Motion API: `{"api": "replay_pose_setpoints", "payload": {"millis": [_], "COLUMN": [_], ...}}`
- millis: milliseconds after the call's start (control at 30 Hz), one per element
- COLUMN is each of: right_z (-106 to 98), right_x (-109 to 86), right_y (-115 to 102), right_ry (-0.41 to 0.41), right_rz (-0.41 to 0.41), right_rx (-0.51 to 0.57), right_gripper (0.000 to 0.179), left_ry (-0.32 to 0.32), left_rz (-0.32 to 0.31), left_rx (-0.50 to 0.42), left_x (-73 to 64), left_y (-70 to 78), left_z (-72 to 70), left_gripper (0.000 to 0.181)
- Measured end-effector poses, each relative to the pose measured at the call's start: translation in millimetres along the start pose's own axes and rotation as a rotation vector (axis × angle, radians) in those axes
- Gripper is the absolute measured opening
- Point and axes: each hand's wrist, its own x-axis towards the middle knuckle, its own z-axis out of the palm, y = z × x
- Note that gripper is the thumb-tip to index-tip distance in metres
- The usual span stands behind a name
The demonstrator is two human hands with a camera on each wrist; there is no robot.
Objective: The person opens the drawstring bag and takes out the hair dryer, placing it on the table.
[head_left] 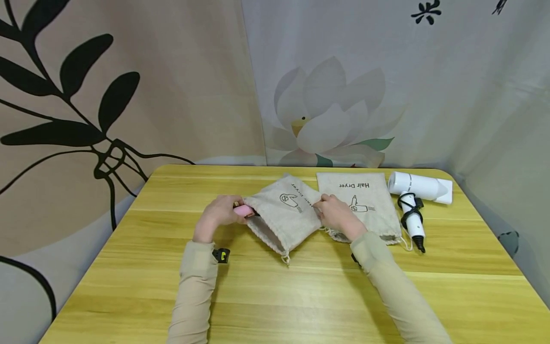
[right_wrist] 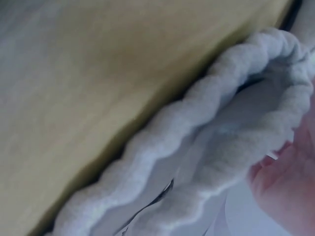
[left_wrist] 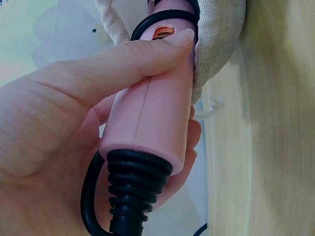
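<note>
My left hand [head_left: 221, 210] grips the handle of a pink hair styling iron [left_wrist: 147, 113], thumb along the top. A black cord loops round it, and a ribbed black cord sleeve shows at its lower end. Its far end is hidden inside a grey-beige drawstring bag [head_left: 281, 215] printed "Hair Dryer". The gathered mouth of that bag gapes toward me in the head view. At its right side, my right hand [head_left: 337, 215] pinches the cloth. Up close in the right wrist view, the ruffled bag rim [right_wrist: 162, 132] runs slantwise beside that hand.
A second printed drawstring bag [head_left: 356, 191] lies flat, partly behind my right hand. To its right are a white cylindrical device [head_left: 421, 186] and a white styling tool [head_left: 413, 220] wrapped in black cord. All rest on a wooden table [head_left: 275, 296] before a patterned curtain.
</note>
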Motion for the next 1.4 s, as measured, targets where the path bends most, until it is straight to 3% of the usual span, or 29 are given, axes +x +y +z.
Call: {"api": "replay_pose_setpoints", "payload": {"millis": [733, 900, 1067, 1400], "right_z": [-2, -3, -3, -4], "right_x": [2.3, 1.9, 1.3, 1.9], "right_y": [-1, -2, -2, 0], "right_ry": [-0.019, -0.019, -0.005, -0.005], "right_rz": [0.011, 0.006, 0.001, -0.004], "right_rx": [0.016, 0.009, 0.014, 0.019], "right_gripper": [0.031, 0.029, 0.028, 0.026], "left_ry": [-0.037, -0.041, -0.063, -0.052], "left_rz": [0.021, 0.001, -0.03, -0.032], "left_rx": [-0.006, 0.008, 0.002, -0.002], "left_x": [-9.9, -12.4, -13.0, -12.7], "left_y": [-18.5, -23.1, -23.6, -17.4], "left_z": [-11.5, -14.9, -16.2, -14.0], "left_gripper": [0.044, 0.045, 0.046, 0.048]}}
